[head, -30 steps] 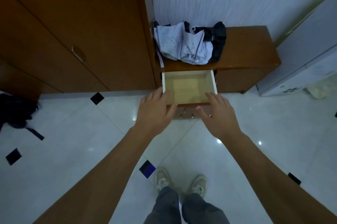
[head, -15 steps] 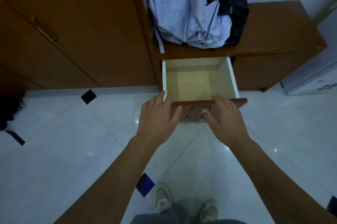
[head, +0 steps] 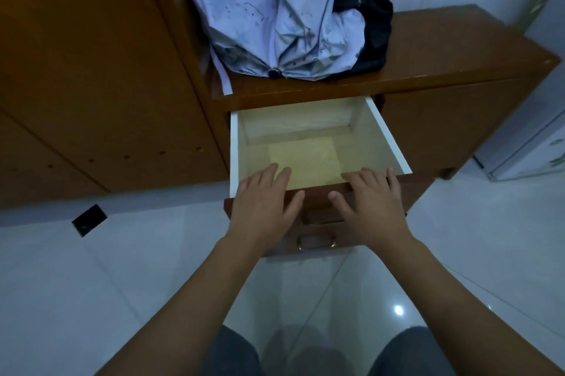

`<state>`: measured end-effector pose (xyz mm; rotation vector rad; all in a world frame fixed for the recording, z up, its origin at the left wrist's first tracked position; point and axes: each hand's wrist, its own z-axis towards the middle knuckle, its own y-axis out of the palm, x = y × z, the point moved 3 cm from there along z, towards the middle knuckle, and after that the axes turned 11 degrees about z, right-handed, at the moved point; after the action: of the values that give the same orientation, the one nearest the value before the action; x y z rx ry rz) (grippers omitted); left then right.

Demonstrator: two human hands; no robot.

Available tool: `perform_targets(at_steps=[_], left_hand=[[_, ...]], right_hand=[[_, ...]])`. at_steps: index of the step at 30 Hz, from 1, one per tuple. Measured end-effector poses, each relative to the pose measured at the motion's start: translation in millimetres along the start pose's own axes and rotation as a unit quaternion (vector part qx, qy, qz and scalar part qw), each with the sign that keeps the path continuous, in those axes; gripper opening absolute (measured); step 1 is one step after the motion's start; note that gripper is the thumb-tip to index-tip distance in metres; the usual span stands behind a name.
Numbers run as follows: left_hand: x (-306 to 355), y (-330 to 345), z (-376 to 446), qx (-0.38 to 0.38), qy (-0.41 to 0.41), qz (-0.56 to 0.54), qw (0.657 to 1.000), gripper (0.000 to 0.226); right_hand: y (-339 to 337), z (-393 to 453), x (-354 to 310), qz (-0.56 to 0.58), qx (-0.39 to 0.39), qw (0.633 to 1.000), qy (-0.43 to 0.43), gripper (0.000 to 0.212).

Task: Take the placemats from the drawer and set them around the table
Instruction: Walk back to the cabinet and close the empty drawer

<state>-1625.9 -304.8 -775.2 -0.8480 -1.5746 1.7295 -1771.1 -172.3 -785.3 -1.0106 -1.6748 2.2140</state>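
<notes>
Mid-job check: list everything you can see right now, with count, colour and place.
drawer: one, pale inside, brown front, pulled open from the low cabinet
placemats: yellowish stack, count unclear, flat on the drawer bottom
low cabinet: one, brown wood, against the wall
umbrella: one, pale with dark lining, folded loosely on the cabinet top
wardrobe: one, brown wood, left of the cabinet
floor: white tiles with black diamond insets
left hand: fingers straight, over the drawer's front edge
right hand: fingers straight, over the drawer's front edge

Single head view — looks steeply down, close over open drawer (head: 318,143), hands reaching in from below.
</notes>
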Motion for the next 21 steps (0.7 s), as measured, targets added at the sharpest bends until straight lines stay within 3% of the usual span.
perform_targets(at_steps=[5,14,21], left_hand=[[7.0,27.4,4.2,0.078,0.001,0.049,0.996,0.058],[6.9,22.9,2.4,0.104,0.009,0.065,0.992,0.051],[5.0,32.9,3.3,0.172,0.003,0.064,0.983,0.049]], right_hand=[[22.2,-2.7,12.6,-0.007,0.113,0.992,-0.047,0.052],[22.4,-3.0,11.8,0.019,0.130,0.990,-0.058,0.051],[31.3,-1.3,17.0,0.018,0.164,0.984,-0.070,0.050]])
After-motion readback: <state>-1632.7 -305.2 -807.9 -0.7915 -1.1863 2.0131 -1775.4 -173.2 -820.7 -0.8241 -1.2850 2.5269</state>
